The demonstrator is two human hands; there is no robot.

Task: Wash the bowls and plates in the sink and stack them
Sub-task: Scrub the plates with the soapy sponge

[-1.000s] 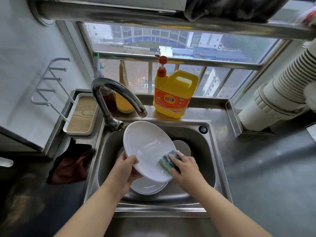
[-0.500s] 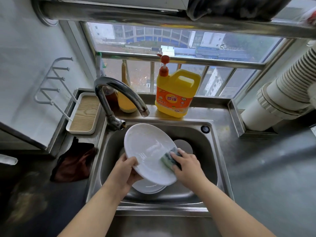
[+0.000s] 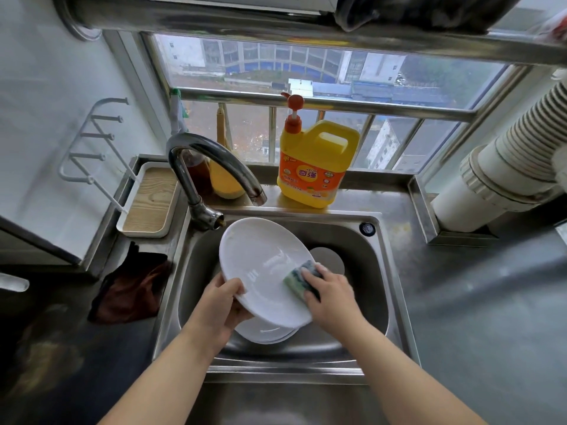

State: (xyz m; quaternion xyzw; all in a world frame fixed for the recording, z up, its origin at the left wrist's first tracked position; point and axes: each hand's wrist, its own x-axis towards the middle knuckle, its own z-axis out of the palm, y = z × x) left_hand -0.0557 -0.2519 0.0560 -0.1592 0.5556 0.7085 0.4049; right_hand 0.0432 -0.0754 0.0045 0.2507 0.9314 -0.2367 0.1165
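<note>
While scrubbing proceeds over the sink (image 3: 385, 271), read left to right:

Dark cloth (image 3: 132, 289): draped on the counter beside the left sink wall; idle.

Tap (image 3: 211, 161): spout arched above the far edge of the held plate; no water visible.

Left hand (image 3: 219, 305): fingers curled round the near-left rim of the plate (image 3: 260, 265), thumb on its face; plate held tilted above the basin.

Lower dishes (image 3: 267, 331): white, stacked on the sink floor under the held plate; count unclear.

Detergent jug (image 3: 316, 167): upright on the ledge behind the sink.

Sponge (image 3: 299, 279): pressed flat on the plate's right face.

Right hand (image 3: 329, 294): fingers bent over the sponge, gripping it.

Technique, as judgement: keep a firm rim grip, since a soapy plate likely slips; sweep in overlapping circles from centre to rim; turn over to clean the back; rinse before stacking.
</note>
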